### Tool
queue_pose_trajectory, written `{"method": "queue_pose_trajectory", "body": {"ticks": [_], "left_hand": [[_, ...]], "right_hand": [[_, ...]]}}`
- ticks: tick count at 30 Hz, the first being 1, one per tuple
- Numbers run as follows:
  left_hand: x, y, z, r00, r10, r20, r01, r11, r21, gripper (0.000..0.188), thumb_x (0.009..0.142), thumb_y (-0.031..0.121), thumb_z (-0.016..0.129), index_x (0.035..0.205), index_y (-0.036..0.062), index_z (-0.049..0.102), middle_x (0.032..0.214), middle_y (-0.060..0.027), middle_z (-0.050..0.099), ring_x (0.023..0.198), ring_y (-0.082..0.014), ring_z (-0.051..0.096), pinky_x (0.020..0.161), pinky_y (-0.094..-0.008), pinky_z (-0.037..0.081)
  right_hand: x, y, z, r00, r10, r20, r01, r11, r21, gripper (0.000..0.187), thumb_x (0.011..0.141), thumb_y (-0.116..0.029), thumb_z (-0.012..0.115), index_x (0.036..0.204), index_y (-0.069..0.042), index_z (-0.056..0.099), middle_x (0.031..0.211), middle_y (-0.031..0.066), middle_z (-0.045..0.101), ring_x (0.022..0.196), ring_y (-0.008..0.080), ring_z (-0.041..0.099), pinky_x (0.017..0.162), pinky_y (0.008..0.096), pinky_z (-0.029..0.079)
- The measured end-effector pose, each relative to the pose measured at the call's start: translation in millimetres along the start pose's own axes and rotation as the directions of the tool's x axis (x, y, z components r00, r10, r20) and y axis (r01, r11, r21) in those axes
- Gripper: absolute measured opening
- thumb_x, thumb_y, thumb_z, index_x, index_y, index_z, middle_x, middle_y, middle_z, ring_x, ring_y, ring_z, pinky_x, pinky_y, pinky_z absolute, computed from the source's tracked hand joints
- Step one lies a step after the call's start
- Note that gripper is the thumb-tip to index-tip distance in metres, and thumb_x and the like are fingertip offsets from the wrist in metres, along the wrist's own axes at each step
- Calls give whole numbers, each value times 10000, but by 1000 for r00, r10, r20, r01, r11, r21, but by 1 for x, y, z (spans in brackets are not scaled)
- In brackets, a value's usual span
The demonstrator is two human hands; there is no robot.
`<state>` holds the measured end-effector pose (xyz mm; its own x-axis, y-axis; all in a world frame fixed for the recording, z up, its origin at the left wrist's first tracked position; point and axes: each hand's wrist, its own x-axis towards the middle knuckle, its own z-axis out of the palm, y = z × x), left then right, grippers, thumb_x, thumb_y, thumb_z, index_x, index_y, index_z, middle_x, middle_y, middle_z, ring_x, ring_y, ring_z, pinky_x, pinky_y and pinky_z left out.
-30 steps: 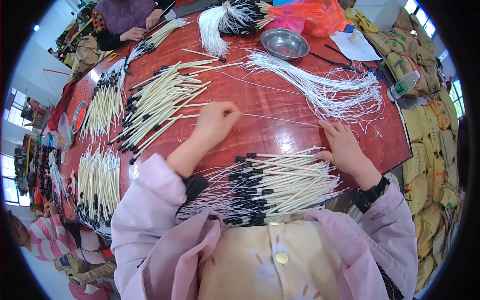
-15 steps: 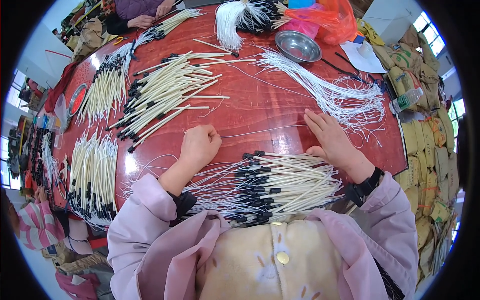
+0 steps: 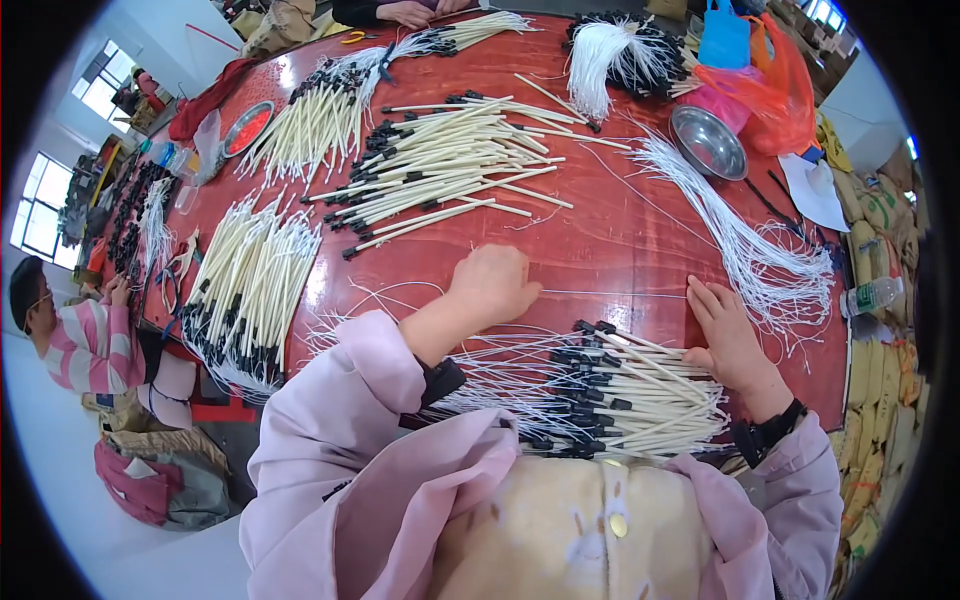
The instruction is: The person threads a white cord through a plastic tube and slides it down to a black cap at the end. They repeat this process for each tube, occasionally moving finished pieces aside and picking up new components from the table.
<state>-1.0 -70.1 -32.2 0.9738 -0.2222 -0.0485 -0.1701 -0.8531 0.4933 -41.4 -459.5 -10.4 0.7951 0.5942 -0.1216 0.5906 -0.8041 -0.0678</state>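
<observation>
My left hand (image 3: 490, 285) is closed over the red table, its thumb and finger pinching a thin white cord (image 3: 610, 294). The cord runs fairly straight to the right, reaching the fingertips of my right hand (image 3: 728, 340). That hand lies flat with its fingers stretched out on the tabletop. Just in front of my body, between my forearms, is a pile of cream rods with black ends (image 3: 655, 400); its loose white cords (image 3: 500, 375) trail left under my left wrist. Beyond my right hand, a long bundle of white cords (image 3: 745, 225) stretches across the table.
More cream rods (image 3: 450, 165) lie beyond my left hand, with upright-looking bundles (image 3: 255, 290) to the left. A metal bowl (image 3: 708, 142), an orange plastic bag (image 3: 780, 90) and a bottle (image 3: 873, 296) line the right side. Co-workers' hands (image 3: 405, 14) show at the far edge.
The view has swung left, so everything sits further right in the picture. My left hand still pinches the cord and my right hand still lies flat; their poses look nearly the same.
</observation>
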Motion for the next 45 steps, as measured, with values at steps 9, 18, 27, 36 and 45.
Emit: {"method": "queue_pose_trajectory", "body": {"ticks": [9, 18, 27, 36, 45], "left_hand": [[42, -57, -15, 921, 172, -349, -15, 912, 409, 153, 883, 146, 661, 1014, 67, 649, 964, -124, 642, 932, -339, 650, 782, -454, 545], [21, -32, -39, 851, 440, -288, -313, 864, 394, 169, 872, 84, 626, 1037, 76, 664, 938, -137, 650, 890, -347, 662, 745, -460, 529], [-37, -20, -14, 959, 261, -111, -262, 965, 7, 84, 895, 121, 665, 958, 71, 691, 912, -123, 642, 877, -360, 653, 755, -473, 522], [-39, -19, -12, 960, 270, -72, -267, 963, 46, 93, 895, 123, 666, 964, 70, 698, 910, -117, 646, 878, -350, 657, 761, -466, 529], [-32, -20, -11, 965, 237, -108, -230, 970, 78, 84, 886, 116, 670, 949, 67, 695, 910, -120, 650, 869, -349, 659, 752, -466, 530]], "right_hand": [[2, -4, -7, 1000, -16, -19, 17, 999, 51, 1032, 775, -670, 631, 1423, 117, 468, 1548, 217, 412, 1350, 435, 399, 1155, 497, 328], [2, -6, -9, 1000, 29, 7, -29, 997, 74, 1052, 831, -764, 509, 1406, 117, 480, 1548, 225, 407, 1328, 432, 413, 1144, 499, 330], [3, -6, -4, 999, 32, 6, -33, 999, 18, 1062, 788, -730, 579, 1414, 120, 469, 1534, 235, 413, 1308, 415, 425, 1138, 482, 345], [7, -14, -6, 999, 46, 19, -45, 998, -49, 1131, 741, -767, 593, 1367, 168, 475, 1498, 260, 432, 1277, 403, 442, 1124, 467, 355], [11, -19, -9, 999, 42, 31, -39, 995, -93, 1181, 696, -801, 587, 1330, 190, 488, 1450, 288, 454, 1246, 400, 457, 1121, 464, 348]]}}
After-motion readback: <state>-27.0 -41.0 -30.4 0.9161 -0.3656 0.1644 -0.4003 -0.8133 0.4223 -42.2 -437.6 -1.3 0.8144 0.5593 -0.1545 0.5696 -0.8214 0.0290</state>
